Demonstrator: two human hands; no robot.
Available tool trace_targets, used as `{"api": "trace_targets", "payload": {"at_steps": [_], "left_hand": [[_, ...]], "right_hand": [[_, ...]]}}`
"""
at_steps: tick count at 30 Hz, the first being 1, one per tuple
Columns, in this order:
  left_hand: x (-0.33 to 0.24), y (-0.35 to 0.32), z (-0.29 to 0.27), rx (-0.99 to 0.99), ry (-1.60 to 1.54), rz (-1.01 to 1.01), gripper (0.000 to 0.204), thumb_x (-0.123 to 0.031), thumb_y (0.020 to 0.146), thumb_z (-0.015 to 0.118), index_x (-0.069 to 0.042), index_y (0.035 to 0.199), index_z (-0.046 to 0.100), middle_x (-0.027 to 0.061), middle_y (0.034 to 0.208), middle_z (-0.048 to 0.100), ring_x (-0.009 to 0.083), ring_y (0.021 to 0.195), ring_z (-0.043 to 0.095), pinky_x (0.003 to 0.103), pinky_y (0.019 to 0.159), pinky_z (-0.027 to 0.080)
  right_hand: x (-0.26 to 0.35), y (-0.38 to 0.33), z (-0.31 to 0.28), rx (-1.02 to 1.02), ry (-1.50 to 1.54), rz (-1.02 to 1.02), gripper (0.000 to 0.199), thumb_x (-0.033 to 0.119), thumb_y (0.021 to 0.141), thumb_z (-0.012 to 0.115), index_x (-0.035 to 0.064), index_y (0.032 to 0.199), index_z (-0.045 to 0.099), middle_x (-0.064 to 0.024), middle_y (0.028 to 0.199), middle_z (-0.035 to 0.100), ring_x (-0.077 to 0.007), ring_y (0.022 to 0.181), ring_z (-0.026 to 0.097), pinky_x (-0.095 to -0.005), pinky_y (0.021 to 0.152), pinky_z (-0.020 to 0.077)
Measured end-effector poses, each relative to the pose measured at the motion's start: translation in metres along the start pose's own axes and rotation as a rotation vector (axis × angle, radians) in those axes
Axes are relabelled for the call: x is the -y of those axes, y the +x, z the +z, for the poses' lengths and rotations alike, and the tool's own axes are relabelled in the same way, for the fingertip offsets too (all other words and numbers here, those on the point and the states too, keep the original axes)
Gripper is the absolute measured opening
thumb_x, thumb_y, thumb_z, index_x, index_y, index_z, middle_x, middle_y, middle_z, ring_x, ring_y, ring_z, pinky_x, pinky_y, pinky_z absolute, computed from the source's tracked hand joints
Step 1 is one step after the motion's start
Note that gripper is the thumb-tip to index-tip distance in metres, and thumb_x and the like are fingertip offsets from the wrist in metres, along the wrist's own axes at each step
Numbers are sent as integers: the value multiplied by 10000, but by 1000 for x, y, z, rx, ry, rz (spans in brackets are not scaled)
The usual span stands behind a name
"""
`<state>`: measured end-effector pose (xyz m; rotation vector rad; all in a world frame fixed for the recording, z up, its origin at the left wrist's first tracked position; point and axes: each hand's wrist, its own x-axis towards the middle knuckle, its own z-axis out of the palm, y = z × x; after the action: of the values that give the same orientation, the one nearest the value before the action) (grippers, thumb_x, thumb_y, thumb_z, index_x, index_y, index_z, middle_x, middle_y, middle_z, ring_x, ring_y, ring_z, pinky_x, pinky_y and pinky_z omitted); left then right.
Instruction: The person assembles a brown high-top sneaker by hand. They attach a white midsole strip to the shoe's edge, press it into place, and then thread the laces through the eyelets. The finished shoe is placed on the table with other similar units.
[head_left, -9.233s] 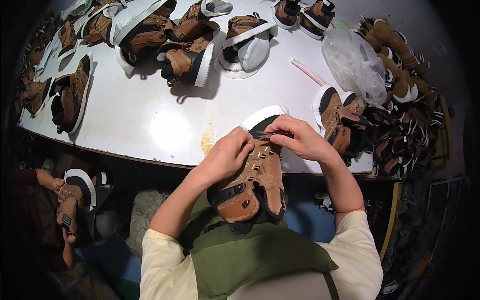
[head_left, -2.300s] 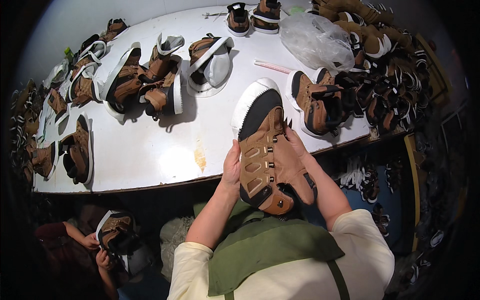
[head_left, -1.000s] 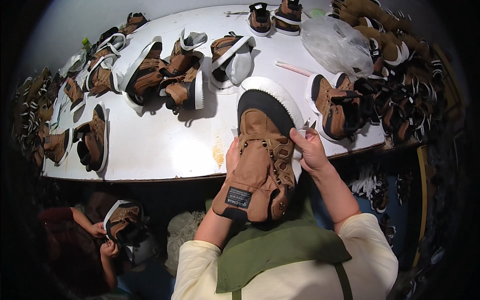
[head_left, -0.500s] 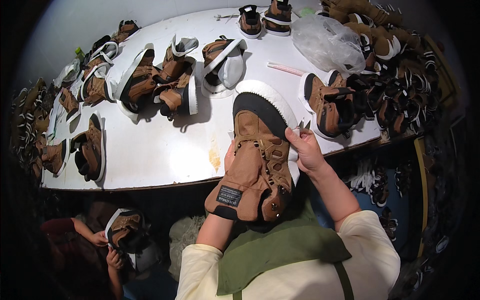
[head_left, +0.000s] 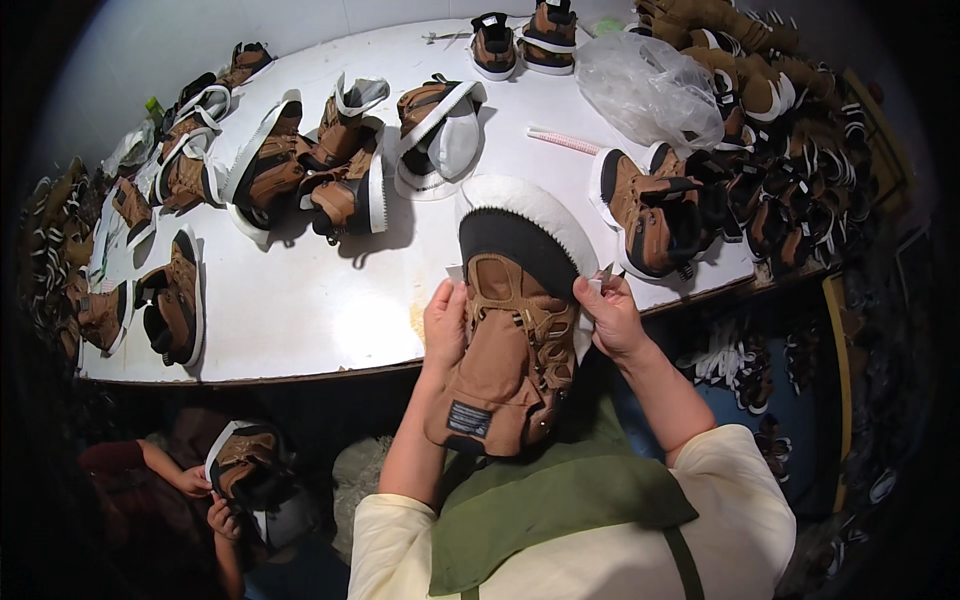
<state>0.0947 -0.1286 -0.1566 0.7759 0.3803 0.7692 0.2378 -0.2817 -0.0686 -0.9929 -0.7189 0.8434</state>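
Note:
I hold a brown boot (head_left: 505, 350) with a black toe and a white sole over my lap, at the near edge of the white table (head_left: 300, 300). Its toe points away from me and its tongue hangs toward my chest. My left hand (head_left: 445, 325) grips the boot's left side. My right hand (head_left: 610, 315) presses on the right side by the eyelets and pinches a small white piece between its fingertips. A green apron (head_left: 560, 500) covers my chest.
Several brown boots (head_left: 330, 170) lie scattered over the table, more heaped at the right (head_left: 790, 180) and left (head_left: 100, 250) edges. A clear plastic bag (head_left: 645, 90) and a pink stick (head_left: 565, 140) lie far right. Lower left, another person's hands (head_left: 205, 495) hold a boot (head_left: 245, 465).
I turned the boot from its side to toe-away and drew it nearer. My right hand slid down its right side, and my head view shifted slightly.

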Motion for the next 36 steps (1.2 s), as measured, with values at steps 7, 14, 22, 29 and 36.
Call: {"api": "trace_targets", "payload": {"at_steps": [7,14,22,29,36], "left_hand": [[-26,-20,24,-47,61,47,222,-234,1003,498,-35,987,595,-1,842,631,54,708,555,202,653,454],[-25,-26,18,31,36,41,218,-228,1003,503,-34,954,589,19,867,635,60,735,573,215,661,473],[-12,-19,16,-18,-1,-22,228,-240,1009,493,-38,958,586,3,845,614,61,714,554,214,655,468],[-3,-10,15,-39,-12,-146,264,-240,1020,464,-12,1065,589,38,937,643,91,795,596,236,726,498],[10,-5,0,13,7,-169,297,-252,1020,463,2,1122,580,60,1013,649,106,868,615,248,781,509]], "right_hand": [[-9,0,-6,-38,104,22,151,128,960,579,30,1038,664,-47,1028,672,-102,935,610,-275,876,476],[-15,-3,-18,-2,87,-8,134,122,965,569,37,1012,661,-40,1018,667,-103,929,612,-268,861,484],[-28,-3,-32,-58,139,30,113,56,946,572,62,1016,661,-86,1055,676,-150,961,643,-302,894,508],[-13,0,-10,-138,-21,59,164,178,947,618,19,957,657,-4,927,652,-65,828,569,-240,800,469],[-11,-1,-8,-152,-42,82,196,202,948,618,12,980,660,-8,937,650,-69,855,557,-250,832,453]]}}
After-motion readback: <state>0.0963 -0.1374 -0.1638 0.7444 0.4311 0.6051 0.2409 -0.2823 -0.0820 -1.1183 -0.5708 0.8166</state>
